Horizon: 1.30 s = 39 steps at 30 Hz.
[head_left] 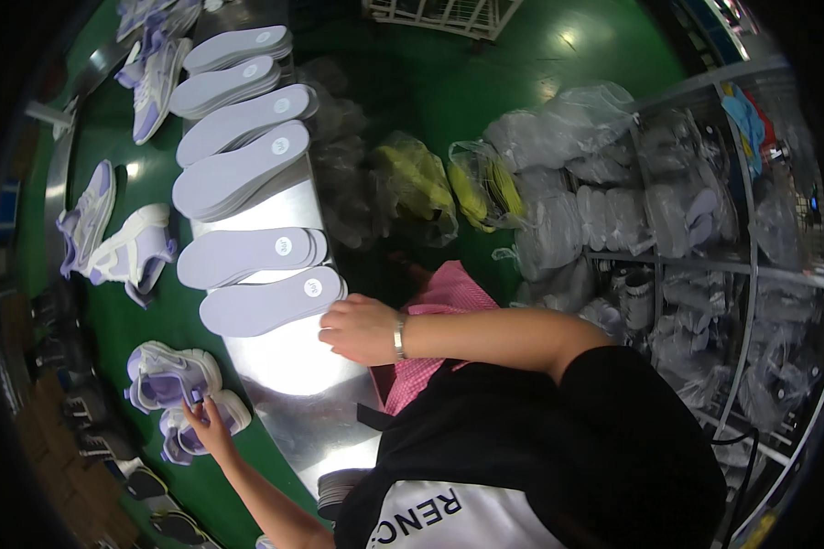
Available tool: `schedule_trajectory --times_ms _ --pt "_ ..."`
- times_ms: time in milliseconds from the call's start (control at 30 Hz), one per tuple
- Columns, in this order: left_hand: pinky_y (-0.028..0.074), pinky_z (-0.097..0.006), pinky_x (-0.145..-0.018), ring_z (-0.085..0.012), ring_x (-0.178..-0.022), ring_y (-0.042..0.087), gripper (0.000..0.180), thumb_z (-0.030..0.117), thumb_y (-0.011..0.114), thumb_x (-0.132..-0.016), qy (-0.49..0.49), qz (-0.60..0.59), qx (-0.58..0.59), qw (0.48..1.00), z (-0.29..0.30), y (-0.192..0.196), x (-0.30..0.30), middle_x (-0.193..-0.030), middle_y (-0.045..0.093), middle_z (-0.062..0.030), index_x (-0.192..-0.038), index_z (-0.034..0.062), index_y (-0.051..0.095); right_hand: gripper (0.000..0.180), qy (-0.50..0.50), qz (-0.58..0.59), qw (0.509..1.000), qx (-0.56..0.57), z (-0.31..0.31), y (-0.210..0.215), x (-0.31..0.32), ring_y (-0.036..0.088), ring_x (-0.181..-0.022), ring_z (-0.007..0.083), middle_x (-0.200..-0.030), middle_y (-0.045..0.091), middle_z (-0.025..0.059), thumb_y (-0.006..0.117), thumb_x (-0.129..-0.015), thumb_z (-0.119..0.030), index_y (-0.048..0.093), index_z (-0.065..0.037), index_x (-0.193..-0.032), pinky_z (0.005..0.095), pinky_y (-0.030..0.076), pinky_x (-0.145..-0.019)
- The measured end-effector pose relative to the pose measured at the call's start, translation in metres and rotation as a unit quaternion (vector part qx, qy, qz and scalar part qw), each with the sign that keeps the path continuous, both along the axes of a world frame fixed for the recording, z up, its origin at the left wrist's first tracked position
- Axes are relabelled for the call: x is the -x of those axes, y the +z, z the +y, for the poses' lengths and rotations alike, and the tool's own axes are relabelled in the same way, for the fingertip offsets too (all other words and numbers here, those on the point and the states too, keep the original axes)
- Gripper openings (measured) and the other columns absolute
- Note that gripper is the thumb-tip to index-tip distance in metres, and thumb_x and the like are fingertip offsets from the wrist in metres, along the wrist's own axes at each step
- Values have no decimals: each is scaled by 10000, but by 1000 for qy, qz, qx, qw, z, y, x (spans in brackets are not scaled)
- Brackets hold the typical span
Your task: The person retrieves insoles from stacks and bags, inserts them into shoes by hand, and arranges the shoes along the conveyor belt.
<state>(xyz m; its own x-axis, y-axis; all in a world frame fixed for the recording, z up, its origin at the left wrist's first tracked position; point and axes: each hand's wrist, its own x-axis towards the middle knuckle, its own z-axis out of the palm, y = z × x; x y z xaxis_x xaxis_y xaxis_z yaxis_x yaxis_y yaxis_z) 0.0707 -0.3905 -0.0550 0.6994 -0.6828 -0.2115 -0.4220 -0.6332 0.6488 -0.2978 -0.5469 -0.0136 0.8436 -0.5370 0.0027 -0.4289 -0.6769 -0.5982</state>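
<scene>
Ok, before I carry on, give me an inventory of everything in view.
Insole stacks: six, lavender-grey, along the metal table
Metal table: one, silver, centre-left
Dark stack: one, dark grey, lower edge, partly hidden
Sneakers: at least six, white and lavender, left side
Dark shoes: several, lower left edge
Yellow-green bagged bundles: two, upper centre
Clear-bagged items: many, mostly pale, right side
Rack: one, grey, right
Wire cart: one, white, top edge
Pink cloth: one, checked, behind right wrist
Wristband: one, silver, right wrist
Left hand: one, bare, at a sneaker
Right hand: one, bare, by the nearest insole stack
</scene>
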Motion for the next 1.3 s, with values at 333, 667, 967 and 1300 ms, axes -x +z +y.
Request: schedule_trajectory --times_ms 333,667,967,1300 --pt "341 -395 -878 -332 -1037 421 477 325 536 -810 -27 -398 -7 917 -15 58 68 -1105 458 -206 -1137 -12 450 204 -462 138 832 -273 21 -139 261 551 -780 314 -848 580 165 496 -752 -180 583 -27 -853 372 445 -707" --pt "390 -321 -800 -233 -925 489 251 22 486 -778 -214 -6 72 974 -156 5 443 -1026 492 -145 -1027 -11 483 201 -531 221 733 -362 -35 -299 442 548 -792 252 -870 588 139 481 -799 -140 563 -32 -948 302 425 -705" --pt "429 -380 -743 -337 -872 515 256 -8 480 -727 -542 153 14 826 -313 -364 717 -926 545 -181 -978 10 528 332 -573 52 722 -385 -143 -596 561 522 -936 301 -1027 544 167 420 -785 -67 478 -48 -1112 339 410 -783" --pt "268 -426 -961 -231 -1248 214 632 148 474 -773 -538 -131 -320 769 -432 -534 755 -1366 202 -89 -1315 61 161 672 -610 -248 664 -354 -290 -596 565 533 -898 226 -1305 278 166 399 -724 91 175 -151 -1310 279 467 -655"
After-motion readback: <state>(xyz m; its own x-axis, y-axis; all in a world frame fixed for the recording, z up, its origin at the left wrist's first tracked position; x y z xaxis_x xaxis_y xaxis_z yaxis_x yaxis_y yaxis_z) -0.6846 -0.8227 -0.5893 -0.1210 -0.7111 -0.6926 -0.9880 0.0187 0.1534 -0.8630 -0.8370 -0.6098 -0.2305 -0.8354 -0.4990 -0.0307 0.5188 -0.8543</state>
